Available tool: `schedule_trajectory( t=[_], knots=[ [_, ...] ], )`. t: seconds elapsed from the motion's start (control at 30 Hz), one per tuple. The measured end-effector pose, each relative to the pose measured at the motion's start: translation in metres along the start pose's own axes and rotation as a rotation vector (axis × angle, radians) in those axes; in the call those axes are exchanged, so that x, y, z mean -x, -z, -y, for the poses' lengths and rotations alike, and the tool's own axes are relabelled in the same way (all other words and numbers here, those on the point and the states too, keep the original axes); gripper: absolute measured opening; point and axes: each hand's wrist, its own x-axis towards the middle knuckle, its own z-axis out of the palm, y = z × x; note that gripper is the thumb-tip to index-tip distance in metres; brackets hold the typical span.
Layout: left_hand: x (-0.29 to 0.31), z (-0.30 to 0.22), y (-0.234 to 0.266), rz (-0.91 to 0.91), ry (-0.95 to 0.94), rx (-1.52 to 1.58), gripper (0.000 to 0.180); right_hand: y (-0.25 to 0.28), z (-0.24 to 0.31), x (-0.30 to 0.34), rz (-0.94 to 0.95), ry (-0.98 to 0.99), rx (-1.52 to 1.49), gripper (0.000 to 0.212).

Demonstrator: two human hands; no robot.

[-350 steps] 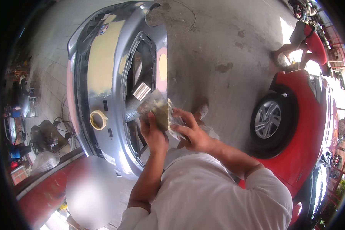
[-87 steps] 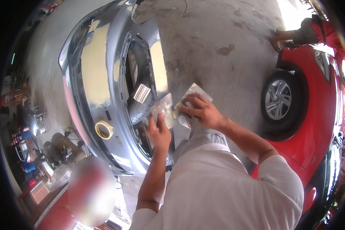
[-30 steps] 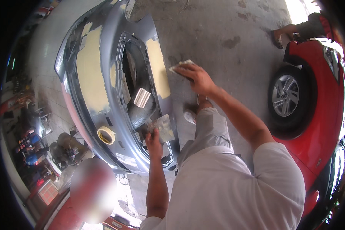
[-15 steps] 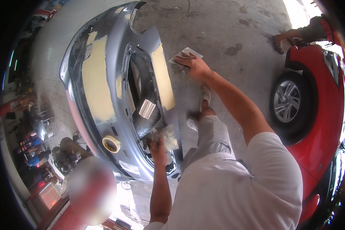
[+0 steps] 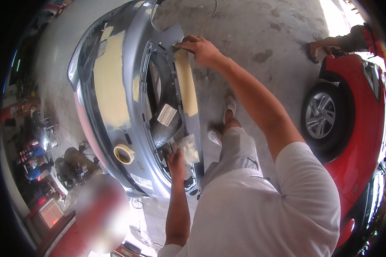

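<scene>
A grey car bumper [image 5: 135, 51] bears cream filler patches, a broad one [image 5: 111, 81] on its face and a narrow strip [image 5: 185, 83] along its right edge. My right hand [image 5: 203, 50] is closed at the top of that strip, fingertips against the bumper. The flat putty spreader in its grip is mostly hidden, seen almost edge-on. Lower down, my left hand [image 5: 176, 165] grips a flat, putty-smeared mixing board [image 5: 187, 149] over the bumper's lower opening. A roll of masking tape [image 5: 124, 154] rests on the bumper, left of my left hand.
Inside the bumper opening is a black tyre [image 5: 164, 133], with a ribbed pale block [image 5: 167, 115] on it. A red car [image 5: 356, 158] with a wheel [image 5: 321, 110] stands at right. Another person's leg [image 5: 326, 45] shows at far right. Workshop gear [image 5: 75, 165] lies at left.
My right hand has moved left from over the floor to the bumper's edge, turning the spreader edge-on. The board in my left hand has tilted and shows more of its face.
</scene>
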Motion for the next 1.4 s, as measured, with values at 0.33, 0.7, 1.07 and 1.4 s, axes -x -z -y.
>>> schedule_trajectory(
  t=[0.33, 0.7, 1.07, 1.4],
  knots=[
    [-0.005, 0.006, 0.005, 0.062, -0.013, -0.004, 0.070, -0.034, 0.031, 0.054, -0.039, 0.016, 0.025, 0.071],
    [-0.011, 0.019, 0.003, 0.016, -0.090, 0.165, 0.037, -0.053, 0.069, 0.126, -0.104, 0.007, -0.065, 0.070],
    [0.004, -0.005, 0.000, 0.052, 0.082, 0.700, 0.032, -0.074, 0.105, 0.192, -0.131, -0.048, -0.132, 0.076],
    [0.011, -0.011, 0.002, 0.093, -0.028, 0.522, 0.042, -0.082, 0.121, 0.237, 0.010, -0.084, -0.105, 0.073]
  ],
)
